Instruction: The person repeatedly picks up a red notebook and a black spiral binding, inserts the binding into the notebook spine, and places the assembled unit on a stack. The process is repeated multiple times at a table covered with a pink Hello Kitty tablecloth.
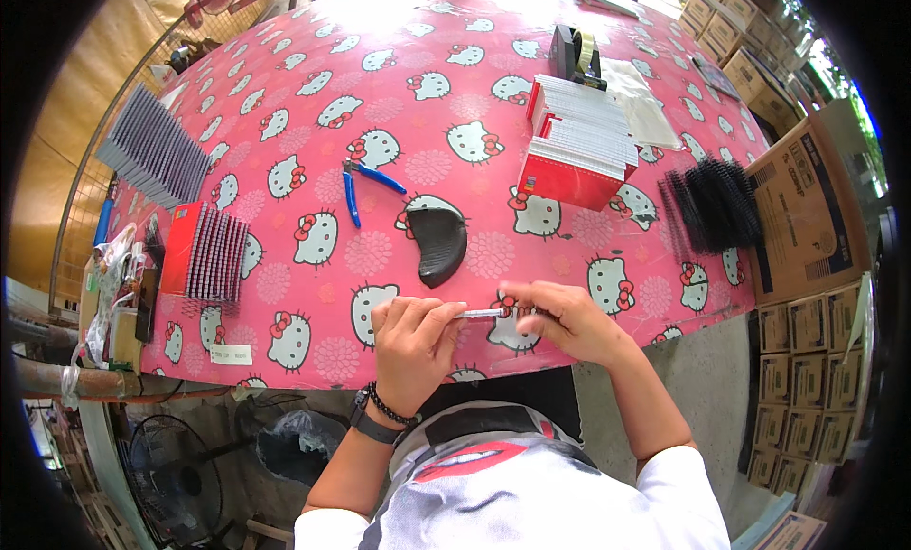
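Note:
Over the table's near edge, both hands are closed on a thin, pale, strip-like booklet point(480, 314), seen edge-on. My left hand point(410, 336) wraps round its left end, with the thumb along it. My right hand point(562, 315) pinches its right end, where something dark shows between the fingers; its kind is hard to make out. Just beyond the hands lies a black, curved, padded-looking piece point(439, 246). Past that, blue-handled pliers point(357, 191) rest with their handles spread.
Stacks of spiral-bound booklets point(157, 147) and red-covered ones point(201, 254) stand at left. At right are a red box of white cards point(581, 137), a tape dispenser point(576, 56), black spiral coils point(714, 206) and a carton point(807, 208). A fan point(177, 474) stands below the table.

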Available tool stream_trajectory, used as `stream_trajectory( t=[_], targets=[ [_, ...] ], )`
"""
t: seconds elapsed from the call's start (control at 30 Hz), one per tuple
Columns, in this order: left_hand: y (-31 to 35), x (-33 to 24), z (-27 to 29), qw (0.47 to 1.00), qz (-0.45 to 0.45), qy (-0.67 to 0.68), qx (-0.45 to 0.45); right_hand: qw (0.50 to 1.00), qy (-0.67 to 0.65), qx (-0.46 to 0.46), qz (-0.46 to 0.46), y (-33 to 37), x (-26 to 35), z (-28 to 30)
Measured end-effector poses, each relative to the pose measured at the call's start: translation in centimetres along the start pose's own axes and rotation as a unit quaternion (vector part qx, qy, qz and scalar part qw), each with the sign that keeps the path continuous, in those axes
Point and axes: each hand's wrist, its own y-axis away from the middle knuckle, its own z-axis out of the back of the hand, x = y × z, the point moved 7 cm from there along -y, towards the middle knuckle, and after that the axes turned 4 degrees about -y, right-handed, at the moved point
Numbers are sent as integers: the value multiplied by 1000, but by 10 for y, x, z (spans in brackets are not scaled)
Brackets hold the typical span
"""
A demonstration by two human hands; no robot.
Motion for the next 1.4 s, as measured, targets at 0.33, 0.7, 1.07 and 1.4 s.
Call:
stream_trajectory(
  t=[0.33,0.7,1.07,1.4],
  targets=[
    [-7,-24,-18,999,-14,24,26,997,75,10,-21,3,4,-5],
    [-6,-27,-10,992,-67,62,86,973,204,41,103,-78,2,3],
    [-2,-21,-15,982,-137,44,122,940,300,96,134,-132,-25,-48],
    [0,-13,-1,992,-94,13,89,994,-92,45,-36,-45,-44,21]
  ],
)
